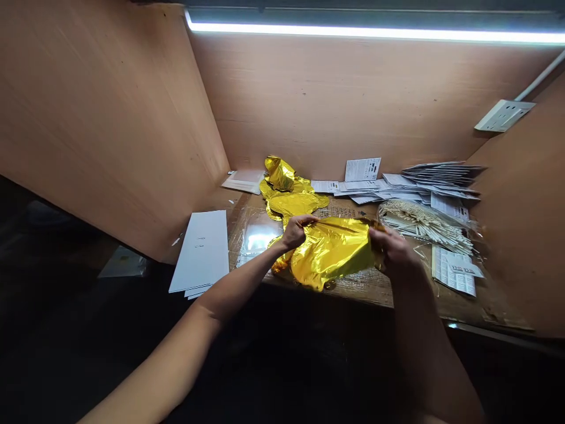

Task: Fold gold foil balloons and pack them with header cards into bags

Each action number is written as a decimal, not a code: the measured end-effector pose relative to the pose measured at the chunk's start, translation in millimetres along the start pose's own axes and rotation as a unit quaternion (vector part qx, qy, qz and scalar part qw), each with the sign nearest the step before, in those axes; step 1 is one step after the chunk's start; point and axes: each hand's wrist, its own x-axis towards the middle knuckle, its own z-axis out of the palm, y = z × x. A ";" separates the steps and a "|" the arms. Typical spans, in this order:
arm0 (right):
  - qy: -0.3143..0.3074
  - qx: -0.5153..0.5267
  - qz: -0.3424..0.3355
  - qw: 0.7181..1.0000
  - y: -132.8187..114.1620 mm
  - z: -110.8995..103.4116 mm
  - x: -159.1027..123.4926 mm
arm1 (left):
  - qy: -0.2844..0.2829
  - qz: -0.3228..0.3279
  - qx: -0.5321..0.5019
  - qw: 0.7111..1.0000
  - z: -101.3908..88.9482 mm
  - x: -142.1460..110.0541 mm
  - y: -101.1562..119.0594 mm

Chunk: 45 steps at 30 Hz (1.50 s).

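Observation:
My left hand [295, 231] and my right hand [394, 250] both grip a flat gold foil balloon [331, 250], stretching it between them above the table. Under it lies more gold foil [279, 262], partly hidden by my left wrist. Behind my hands, further gold foil balloons [293, 203] lie in a heap, one crumpled piece [279, 174] on top. A bag of white paper sticks [419, 227] lies to the right of my right hand.
A stack of white card sheets [200, 252] overhangs the table's left edge. Printed paper leaflets [441, 176] spread across the back right, with a loose bundle [454, 271] at front right. Wooden partition walls [331, 100] enclose the desk, and a power socket strip [503, 115] is mounted at upper right.

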 end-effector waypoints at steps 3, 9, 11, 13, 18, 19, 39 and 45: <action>-0.006 -0.271 -0.001 0.962 21.1 -27.1 -20.6 | 0.023 0.016 0.004 1.000 3.4 46.9 -14.9; 0.012 -0.397 -0.189 0.898 -12.8 -4.7 4.8 | -0.021 0.112 0.040 0.993 5.3 58.4 -33.5; -0.060 -0.328 -0.125 0.934 -26.0 12.0 22.9 | -0.021 0.131 0.092 0.987 1.1 54.9 -25.4; -0.067 -0.273 -0.075 0.957 -32.8 24.7 35.5 | -0.033 0.159 0.153 0.975 -7.0 53.1 -13.4; -0.119 -0.101 -0.049 0.987 -33.2 45.5 35.2 | -0.112 0.213 0.207 0.948 -35.0 53.7 15.9; -0.114 -0.060 -0.045 0.991 -32.8 48.5 33.4 | -0.124 0.219 0.210 0.945 -40.6 55.5 21.5; -0.054 -0.547 -0.500 0.669 99.5 62.1 -56.0 | -0.061 0.317 0.388 0.863 19.2 -90.3 -67.3; -0.012 -0.520 -0.462 0.719 180.9 63.5 -74.0 | -0.103 0.240 0.333 0.906 32.5 -123.7 -105.0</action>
